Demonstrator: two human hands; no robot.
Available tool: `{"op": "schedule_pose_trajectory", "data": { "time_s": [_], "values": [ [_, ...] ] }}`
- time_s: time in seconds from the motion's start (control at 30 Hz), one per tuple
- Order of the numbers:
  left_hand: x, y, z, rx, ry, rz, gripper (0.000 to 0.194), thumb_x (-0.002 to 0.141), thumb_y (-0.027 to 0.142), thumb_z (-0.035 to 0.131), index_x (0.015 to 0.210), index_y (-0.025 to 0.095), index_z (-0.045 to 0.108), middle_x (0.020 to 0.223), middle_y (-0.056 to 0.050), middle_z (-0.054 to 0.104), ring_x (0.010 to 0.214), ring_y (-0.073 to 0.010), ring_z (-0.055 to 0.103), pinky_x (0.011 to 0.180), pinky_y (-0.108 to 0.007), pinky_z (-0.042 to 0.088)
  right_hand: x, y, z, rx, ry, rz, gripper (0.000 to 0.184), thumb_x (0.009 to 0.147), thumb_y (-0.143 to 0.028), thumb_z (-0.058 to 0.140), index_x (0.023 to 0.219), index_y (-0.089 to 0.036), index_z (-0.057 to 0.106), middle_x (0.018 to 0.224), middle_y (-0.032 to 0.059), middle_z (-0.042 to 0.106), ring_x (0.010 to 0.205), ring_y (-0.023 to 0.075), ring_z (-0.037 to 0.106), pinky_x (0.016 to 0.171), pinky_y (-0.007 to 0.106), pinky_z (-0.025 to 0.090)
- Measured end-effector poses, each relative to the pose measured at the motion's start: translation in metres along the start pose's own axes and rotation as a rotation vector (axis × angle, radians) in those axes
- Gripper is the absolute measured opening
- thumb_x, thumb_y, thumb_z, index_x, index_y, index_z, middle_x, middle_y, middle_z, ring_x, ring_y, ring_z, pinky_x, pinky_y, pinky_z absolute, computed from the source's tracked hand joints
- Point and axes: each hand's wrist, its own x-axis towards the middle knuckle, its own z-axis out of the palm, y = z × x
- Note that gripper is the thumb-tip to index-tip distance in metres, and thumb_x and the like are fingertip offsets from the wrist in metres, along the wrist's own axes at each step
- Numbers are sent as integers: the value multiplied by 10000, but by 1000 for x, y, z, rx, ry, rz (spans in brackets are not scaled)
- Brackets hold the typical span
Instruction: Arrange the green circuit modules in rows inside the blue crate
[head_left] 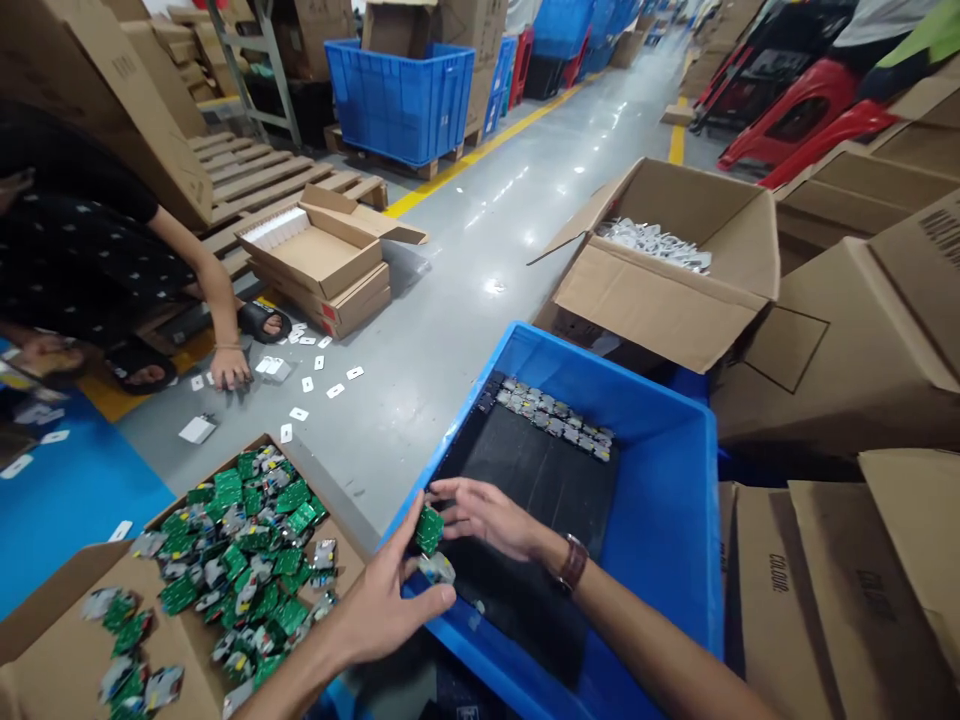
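Observation:
My left hand (pixel 390 590) is over the near left rim of a blue plastic bin (pixel 652 560). A small green circuit board (pixel 430 530) and a greyish module (pixel 437 568) lie between its fingers and thumb. My right hand (pixel 487 515) reaches over the bin from the right, fingers stretched toward the board and apart. Whether its fingertips touch the board I cannot tell. Inside the bin, rows of grey modules (pixel 555 415) lie along the far side of a black sheet (pixel 525 500). Left of the bin, a cardboard box (pixel 45 640) holds a heap of green circuit boards (pixel 259 540).
A co-worker's hand (pixel 230 368) touches the floor at left, near scattered white pieces (pixel 298 413). Behind is a stack of flat cartons (pixel 352 300). An open carton (pixel 652 310) of white parts stands beyond the bin; other cartons (pixel 840 350) line the right side.

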Motion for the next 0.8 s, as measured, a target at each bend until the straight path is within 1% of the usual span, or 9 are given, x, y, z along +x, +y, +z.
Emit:
{"op": "schedule_pose_trajectory", "data": {
  "time_s": [0.07, 0.13, 0.2, 0.27, 0.33, 0.47, 0.6, 0.7, 0.8],
  "values": [
    [-3, -4, 3, -38, -39, 45, 1001, 808, 366, 815, 1603, 369, 206, 1694, -39, 193, 1529, -357, 241, 1205, -492, 365, -13, 9, 19, -69, 108, -34, 533, 716, -481, 857, 1159, -229, 704, 1196, 92, 690, 1075, 221, 658, 972, 404, 518],
    [-3, -7, 5, -59, -71, 47, 953, 834, 363, 789, 1595, 395, 216, 1705, -12, 136, 1530, -362, 236, 1215, -517, 346, -18, 25, 30, -127, 234, -56, 511, 677, -423, 893, 1121, -237, 722, 1128, 69, 703, 1049, 206, 649, 972, 375, 507],
    [-1, -9, 5, -71, -66, 35, 912, 844, 373, 778, 1586, 398, 249, 1705, -11, 135, 1524, -366, 253, 1216, -537, 340, -16, 44, 31, -90, 294, -28, 508, 688, -444, 874, 1120, -230, 715, 1027, 62, 708, 952, 203, 660, 883, 370, 541],
    [2, -11, 5, -88, -47, 36, 857, 855, 395, 766, 1575, 381, 301, 1696, -27, 185, 1520, -365, 265, 1216, -549, 336, -7, 58, 19, -35, 347, -15, 539, 717, -479, 833, 1164, -216, 686, 956, 63, 701, 860, 202, 664, 780, 370, 566],
    [5, -12, 3, -105, -38, 47, 775, 867, 420, 752, 1547, 357, 386, 1674, -49, 265, 1517, -358, 275, 1220, -544, 334, 9, 62, -7, -98, 470, -69, 563, 727, -466, 805, 1205, -207, 658, 963, 69, 698, 842, 207, 665, 753, 378, 574],
    [7, -12, -1, -121, -45, 50, 648, 858, 443, 760, 1454, 316, 542, 1645, -80, 331, 1488, -359, 345, 1209, -530, 360, 49, 38, -83, -553, 871, -294, 425, 723, -340, 739, 1119, -191, 702, 1087, 93, 697, 1000, 233, 659, 928, 410, 539],
    [7, -11, -3, -119, -44, 42, 575, 840, 470, 769, 1364, 273, 636, 1646, -97, 324, 1456, -373, 399, 1191, -540, 387, 81, 8, -146, -821, 903, -310, 272, 824, -294, 611, 1037, -192, 746, 1044, 90, 745, 981, 231, 689, 937, 399, 531],
    [7, -10, -4, -117, -51, 34, 532, 839, 475, 767, 1315, 255, 673, 1615, -109, 382, 1460, -368, 395, 1187, -539, 393, 93, 2, -171, -953, 888, -274, 241, 862, -299, 586, 987, -198, 766, 1009, 86, 767, 957, 244, 697, 918, 398, 531],
    [7, -9, -4, -125, -44, 23, 520, 834, 483, 769, 1290, 244, 689, 1587, -118, 427, 1465, -366, 387, 1187, -539, 392, 99, 4, -185, -1017, 967, -270, 274, 881, -321, 565, 995, -173, 765, 1051, 123, 760, 1000, 264, 686, 927, 385, 516]
  ]
}}
